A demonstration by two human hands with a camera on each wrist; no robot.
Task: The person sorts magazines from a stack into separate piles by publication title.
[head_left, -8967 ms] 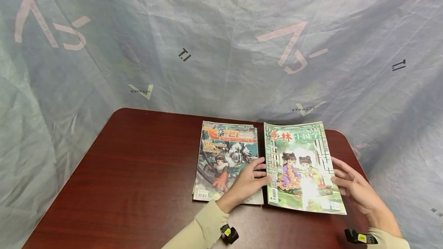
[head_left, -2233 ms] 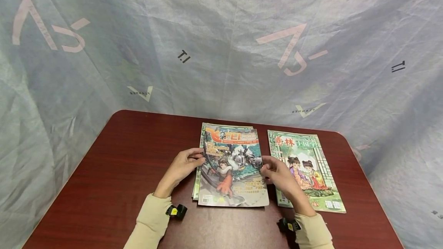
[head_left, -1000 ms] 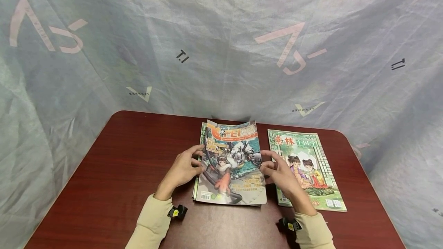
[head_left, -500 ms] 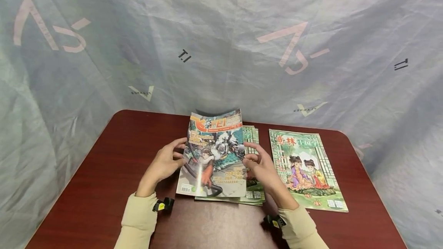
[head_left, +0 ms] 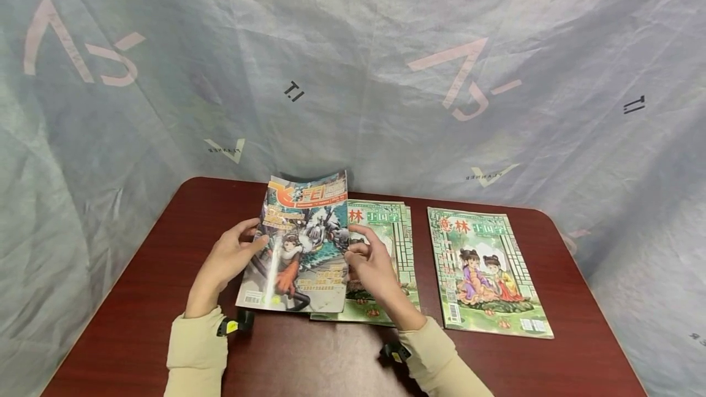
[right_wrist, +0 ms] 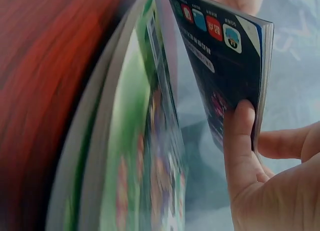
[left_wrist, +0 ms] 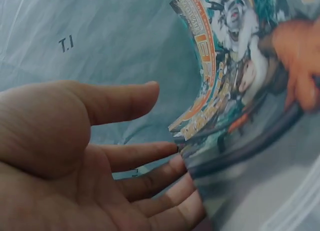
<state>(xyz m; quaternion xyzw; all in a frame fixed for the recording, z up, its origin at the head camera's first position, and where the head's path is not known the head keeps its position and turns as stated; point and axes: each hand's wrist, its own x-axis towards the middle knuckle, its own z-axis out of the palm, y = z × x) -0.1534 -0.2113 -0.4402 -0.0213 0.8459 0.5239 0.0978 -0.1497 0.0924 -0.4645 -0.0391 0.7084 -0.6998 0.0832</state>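
Note:
A magazine with an orange title and a red-gloved figure point(head_left: 300, 250) is held above the table, its top edge curving up. My left hand point(head_left: 227, 259) is at its left edge; in the left wrist view the fingers of that hand point(left_wrist: 95, 156) lie under the edge and the thumb stands off the cover. My right hand point(head_left: 377, 268) pinches the right edge; the right wrist view shows a finger of this hand point(right_wrist: 275, 176) on the dark back cover point(right_wrist: 220, 66). Below and partly covered lies a stack of green magazines point(head_left: 386, 262), seen blurred from its side in the right wrist view.
Another green magazine with two cartoon children point(head_left: 491, 274) lies flat at the right of the dark red table point(head_left: 165, 287). A grey patterned cloth point(head_left: 353, 78) hangs behind the table's far edge.
Both hands have carried the orange-titled magazine up and leftward off the green stack, uncovering more of it. Earlier, the hands were at the green magazine on the right.

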